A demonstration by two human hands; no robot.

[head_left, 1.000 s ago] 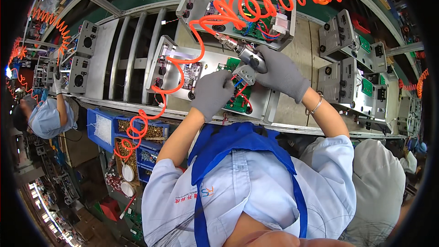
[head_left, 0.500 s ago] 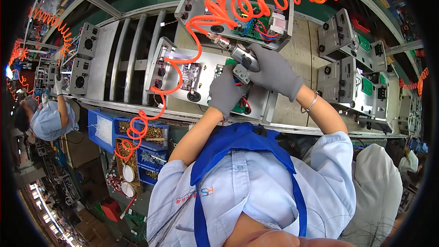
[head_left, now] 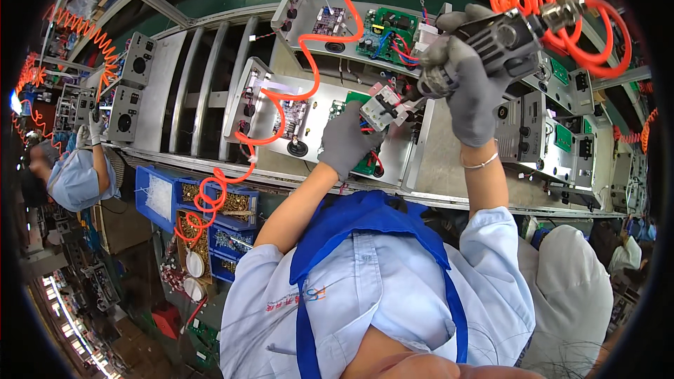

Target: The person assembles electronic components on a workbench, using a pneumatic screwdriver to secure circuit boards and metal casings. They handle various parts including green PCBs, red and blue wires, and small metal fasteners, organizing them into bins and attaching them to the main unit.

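My left hand, in a grey glove, is closed around a small pale metal block with wires near it. The block is held over a green circuit board in an open sheet-metal chassis. My right hand, also gloved, grips a grey air screwdriver lying sideways, with its nose pointed left at the block. Whether the bit touches a screw I cannot tell. An orange air hose runs from the tool's rear end.
Behind stands another open chassis with a green board. More grey chassis sit at the right. Blue bins of screws stand below left, beside a hanging orange coiled hose. At far left a co-worker works by further units.
My right hand has swapped a slim silver air tool, held over the block, for a bulkier grey one at the right. My left hand stays on the block, which now shows more fully.
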